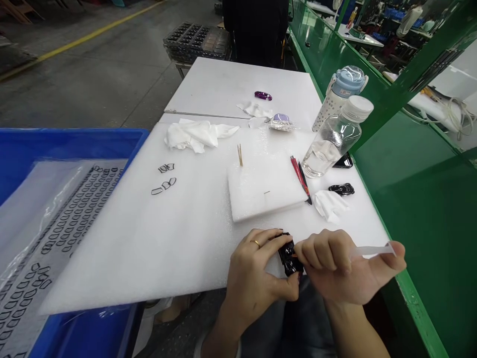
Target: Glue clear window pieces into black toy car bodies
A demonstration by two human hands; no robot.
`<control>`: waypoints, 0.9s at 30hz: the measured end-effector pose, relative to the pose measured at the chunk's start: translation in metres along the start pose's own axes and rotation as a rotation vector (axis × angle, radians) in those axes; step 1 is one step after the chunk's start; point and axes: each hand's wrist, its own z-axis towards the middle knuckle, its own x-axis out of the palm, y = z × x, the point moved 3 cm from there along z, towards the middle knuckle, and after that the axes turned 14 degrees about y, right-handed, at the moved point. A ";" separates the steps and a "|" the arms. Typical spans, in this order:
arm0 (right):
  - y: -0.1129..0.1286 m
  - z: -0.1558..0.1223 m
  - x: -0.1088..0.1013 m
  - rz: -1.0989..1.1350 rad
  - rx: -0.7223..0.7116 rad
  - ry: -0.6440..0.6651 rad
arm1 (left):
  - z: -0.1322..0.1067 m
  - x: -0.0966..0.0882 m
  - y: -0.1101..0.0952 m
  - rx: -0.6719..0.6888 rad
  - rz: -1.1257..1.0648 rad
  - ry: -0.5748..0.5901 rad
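My left hand [253,263] grips a small glossy black piece [287,254] over the front edge of a white foam sheet [141,248]. My right hand [328,263] presses its fingertips against that piece from the right. Its thumb pinches a narrow translucent film strip [372,251]. Both hands partly hide the black piece. On the foam, a smaller foam pad [266,184] lies beyond the hands, with red-handled tweezers [300,176] along its right edge. A similar black piece [341,189] sits near a crumpled white cloth [330,206].
A blue crate [74,141] at left holds a plastic sheet of thin black rings [63,223]. Loose black rings [166,176], toothpicks [240,155], a white cloth [197,135] and two bottles [328,144] stand around the foam. A green partition [410,199] runs along the right.
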 end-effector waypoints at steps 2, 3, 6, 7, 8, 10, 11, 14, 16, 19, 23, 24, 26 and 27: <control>-0.001 -0.001 0.001 0.003 -0.032 0.006 | 0.000 0.000 -0.001 0.004 -0.001 -0.003; -0.001 -0.001 0.001 0.003 -0.049 0.016 | 0.000 -0.001 -0.001 -0.001 -0.005 -0.002; -0.003 -0.003 0.002 -0.014 -0.095 0.037 | 0.000 -0.001 -0.003 -0.030 -0.019 0.008; -0.003 -0.004 0.002 -0.024 -0.103 0.038 | 0.000 -0.002 -0.003 -0.038 -0.023 0.013; -0.003 -0.004 0.003 -0.036 -0.107 0.037 | 0.001 -0.002 -0.003 -0.041 -0.025 0.015; -0.003 -0.005 0.003 -0.058 -0.107 0.040 | 0.001 -0.002 -0.003 -0.037 -0.025 0.017; -0.003 -0.005 0.004 -0.067 -0.104 0.043 | 0.001 -0.001 -0.003 -0.037 -0.024 0.017; -0.004 -0.008 0.002 -0.082 -0.122 0.043 | 0.001 -0.001 -0.003 -0.037 -0.017 0.013; -0.004 -0.012 -0.001 -0.100 -0.137 0.033 | 0.002 -0.002 -0.003 -0.034 -0.012 0.011; -0.004 -0.019 -0.006 -0.164 -0.126 0.002 | 0.002 -0.002 -0.004 -0.028 -0.006 0.009; -0.004 -0.024 -0.011 -0.233 -0.102 -0.034 | 0.001 -0.002 -0.004 -0.024 0.001 0.007; -0.004 -0.025 -0.011 -0.240 -0.094 -0.039 | 0.001 -0.002 -0.004 -0.025 0.002 0.007; -0.005 -0.025 -0.012 -0.247 -0.081 -0.046 | 0.001 -0.002 -0.004 -0.026 0.002 0.007; -0.005 -0.025 -0.012 -0.244 -0.079 -0.045 | 0.001 -0.001 -0.004 -0.026 0.000 0.008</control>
